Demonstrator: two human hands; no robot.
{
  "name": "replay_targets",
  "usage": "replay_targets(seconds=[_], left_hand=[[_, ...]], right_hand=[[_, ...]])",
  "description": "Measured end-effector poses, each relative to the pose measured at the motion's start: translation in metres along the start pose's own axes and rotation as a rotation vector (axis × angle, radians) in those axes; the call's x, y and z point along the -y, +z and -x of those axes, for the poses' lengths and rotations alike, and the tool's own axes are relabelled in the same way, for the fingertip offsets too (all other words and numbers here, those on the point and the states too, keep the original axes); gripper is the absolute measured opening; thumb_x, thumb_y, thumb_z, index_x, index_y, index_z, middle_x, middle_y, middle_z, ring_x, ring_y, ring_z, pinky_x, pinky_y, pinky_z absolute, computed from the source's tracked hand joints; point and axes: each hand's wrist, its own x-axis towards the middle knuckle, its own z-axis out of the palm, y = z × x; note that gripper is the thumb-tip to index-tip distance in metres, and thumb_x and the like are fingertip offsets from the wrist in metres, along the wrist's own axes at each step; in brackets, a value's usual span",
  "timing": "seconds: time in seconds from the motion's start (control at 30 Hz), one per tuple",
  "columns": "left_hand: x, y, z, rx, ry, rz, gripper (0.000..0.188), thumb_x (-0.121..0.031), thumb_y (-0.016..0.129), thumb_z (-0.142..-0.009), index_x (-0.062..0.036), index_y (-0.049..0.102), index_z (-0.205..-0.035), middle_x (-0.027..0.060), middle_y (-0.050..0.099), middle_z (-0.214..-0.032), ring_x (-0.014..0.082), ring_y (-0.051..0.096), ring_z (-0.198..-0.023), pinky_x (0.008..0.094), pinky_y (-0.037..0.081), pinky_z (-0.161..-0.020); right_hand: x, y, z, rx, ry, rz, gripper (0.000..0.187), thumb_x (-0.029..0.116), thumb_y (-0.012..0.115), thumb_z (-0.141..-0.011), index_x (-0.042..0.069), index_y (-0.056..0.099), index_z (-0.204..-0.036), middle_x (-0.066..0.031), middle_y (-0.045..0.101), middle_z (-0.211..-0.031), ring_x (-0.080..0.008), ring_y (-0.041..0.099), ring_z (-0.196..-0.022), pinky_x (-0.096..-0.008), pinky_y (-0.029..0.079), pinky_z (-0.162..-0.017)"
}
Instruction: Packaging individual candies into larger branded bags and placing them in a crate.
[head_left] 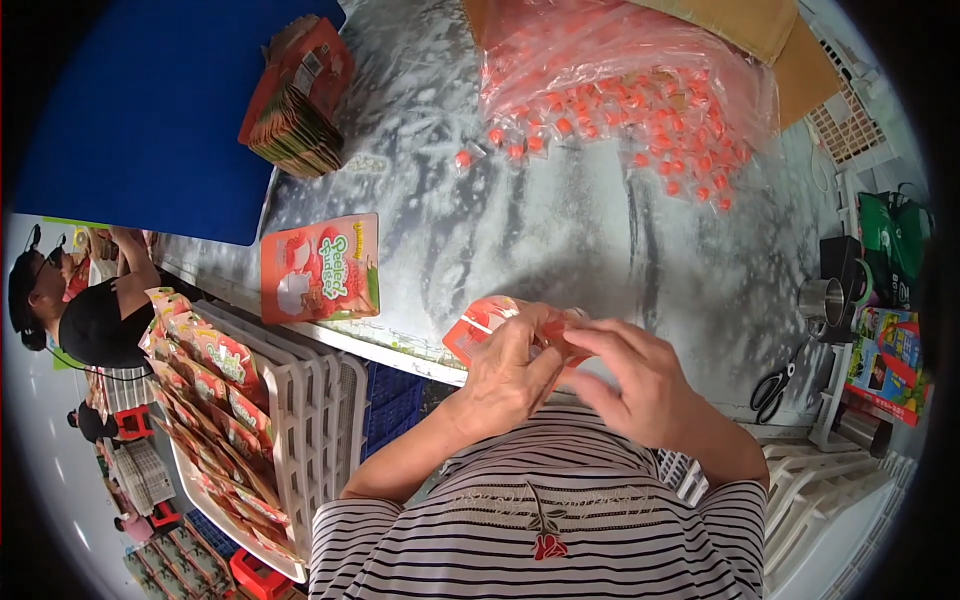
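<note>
Seen from above, a person in a black-and-white striped top works at a grey-and-white marbled tabletop. At its near edge, in front of the chest, the left hand is closed around a red pouch, which is tilted and partly hidden by the fingers. The right hand meets it from the other side, fingers bent and thumb reaching toward the left hand; whether it grips anything, I cannot tell.

To the left of the hands, a flat red printed pouch lies near the tabletop's edge. Farther back stands a stack of pouches, beside a large blue panel. Across the tabletop, small red candies in clear wrappers spill from a clear plastic bag next to brown cardboard. On the right lie black scissors, with a metal cup behind them. At lower left, a white plastic crate holds rows of filled pouches; beyond it, a co-worker in black sits.
</note>
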Motion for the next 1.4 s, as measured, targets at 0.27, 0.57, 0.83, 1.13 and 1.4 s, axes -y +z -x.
replay_targets(seconds=[0.27, 0.57, 0.83, 1.13, 1.4], left_hand=[[-0.002, -0.007, 0.004, 0.033, 0.067, -0.041, 0.03, -0.007, 0.069, -0.067, 0.0003, 0.062, -0.096, 0.0121, 0.056, -0.105, 0.0263, 0.059, -0.075, 0.0344, 0.049, -0.06], [0.014, -0.034, 0.003, 0.069, -0.1, -0.101, 0.022, -0.003, 0.071, -0.07, -0.001, 0.06, -0.089, 0.013, 0.058, -0.081, 0.028, 0.059, -0.065, 0.0368, 0.048, -0.055], [0.024, -0.032, 0.007, 0.019, -0.13, -0.017, 0.02, -0.007, 0.071, -0.073, -0.0006, 0.062, -0.089, 0.0114, 0.057, -0.082, 0.0251, 0.059, -0.066, 0.0345, 0.048, -0.058], [0.042, -0.03, 0.004, 0.021, -0.176, 0.038, 0.02, -0.003, 0.072, -0.072, -0.0004, 0.061, -0.088, 0.0121, 0.061, -0.083, 0.0274, 0.062, -0.068, 0.0362, 0.051, -0.058], [0.039, -0.027, 0.0, 0.036, -0.174, 0.027, 0.019, -0.002, 0.071, -0.072, -0.0009, 0.06, -0.087, 0.0117, 0.06, -0.08, 0.0275, 0.06, -0.064, 0.0362, 0.05, -0.057]], right_hand=[[-0.023, -0.004, -0.026, 0.587, -0.019, -0.014, 0.05, 0.041, 0.052, -0.096, -0.008, 0.06, -0.104, -0.0192, 0.066, -0.091, -0.0305, 0.064, -0.096, -0.0469, 0.035, -0.104], [-0.107, 0.03, -0.116, 0.041, 0.155, -0.072, 0.028, 0.018, 0.053, -0.095, 0.002, 0.059, -0.118, -0.0156, 0.06, -0.117, -0.0252, 0.057, -0.106, -0.0377, 0.044, -0.095], [-0.174, 0.112, -0.178, 0.099, -0.24, 0.506, 0.042, 0.028, 0.06, -0.089, 0.011, 0.053, -0.127, -0.016, 0.044, -0.135, -0.0343, 0.032, -0.131, -0.0558, 0.013, -0.112], [-0.198, 0.071, -0.153, -0.091, -0.126, 0.487, 0.046, 0.029, 0.073, -0.077, 0.005, 0.055, -0.112, -0.0149, 0.046, -0.125, -0.0353, 0.037, -0.125, -0.0522, 0.027, -0.106], [-0.2, 0.063, -0.144, -0.081, -0.03, 0.549, 0.046, 0.029, 0.07, -0.079, 0.005, 0.053, -0.115, -0.0139, 0.046, -0.123, -0.0342, 0.04, -0.117, -0.0475, 0.032, -0.101]])
